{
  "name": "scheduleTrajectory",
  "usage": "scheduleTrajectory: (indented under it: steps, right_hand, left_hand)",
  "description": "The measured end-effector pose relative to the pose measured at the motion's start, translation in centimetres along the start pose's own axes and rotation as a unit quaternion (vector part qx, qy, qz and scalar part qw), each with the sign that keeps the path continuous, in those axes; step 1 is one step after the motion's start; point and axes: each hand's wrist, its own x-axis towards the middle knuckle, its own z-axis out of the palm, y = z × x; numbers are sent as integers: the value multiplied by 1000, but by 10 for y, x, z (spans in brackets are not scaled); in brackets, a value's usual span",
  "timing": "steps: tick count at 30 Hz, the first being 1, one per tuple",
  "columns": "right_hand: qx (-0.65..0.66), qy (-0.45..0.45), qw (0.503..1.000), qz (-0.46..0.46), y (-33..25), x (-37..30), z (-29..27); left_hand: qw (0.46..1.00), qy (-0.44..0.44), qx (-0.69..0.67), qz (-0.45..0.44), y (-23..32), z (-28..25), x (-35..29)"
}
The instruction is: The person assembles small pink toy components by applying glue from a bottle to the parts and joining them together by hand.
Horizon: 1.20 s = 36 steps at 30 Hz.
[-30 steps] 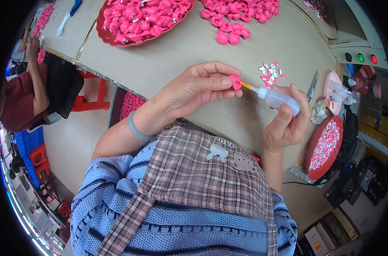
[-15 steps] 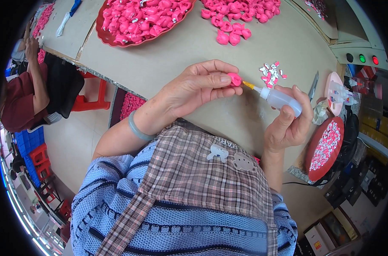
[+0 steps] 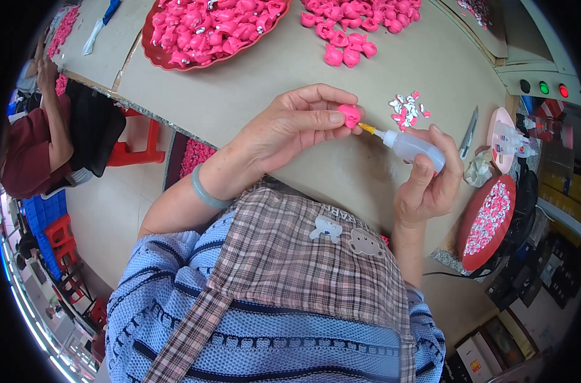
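- The left hand pinches one hollow pink piece between thumb and fingertips; the right hand wraps thumb and fingers around one clear squeeze bottle, but whether it is squeezing, I cannot tell.
- Compared with half a second ago, the pink piece is turned in the left fingers, its rounded side showing more, and the yellow nozzle points at its lower right edge. This suggests that a different spot now faces the nozzle; whether the tip touches or sits just beside the piece is unclear.
- Both hands work above the bench, with the pink piece at the left fingertips, between the two hands.
- Beyond the left hand stands one red bowl filled with pink pieces, too many to count.
- Ahead of both hands lies a loose heap of similar pieces, also uncountable; three sit at its near end.
- Just beyond the right hand, small white and pink bits lie scattered, too small for a sure count.
- Right of the right hand: one slim metal tool, one crumpled tissue, one pink dish and one red tray of many similar bits.
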Motion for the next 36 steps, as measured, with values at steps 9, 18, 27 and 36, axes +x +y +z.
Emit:
scheduleTrajectory:
  steps: [9, 18, 27, 36]
  right_hand:
    - [71, 19, 996, 52, 7, -6, 6]
    - [78, 15, 994, 74, 8, -6, 7]
    - [161, 34, 976, 140, 13, -3, 2]
    - [256, 62, 902, 343, 33, 8, -18]
  left_hand:
    - [1000, 3, 0, -4, 0, -2, 0]
    - [1000, 10, 1, -13, -1, -3, 1]
    - [1000, 6, -2, -25, -3, -6, 4]
    - [1000, 15, 2, -24, -1, -11, 1]
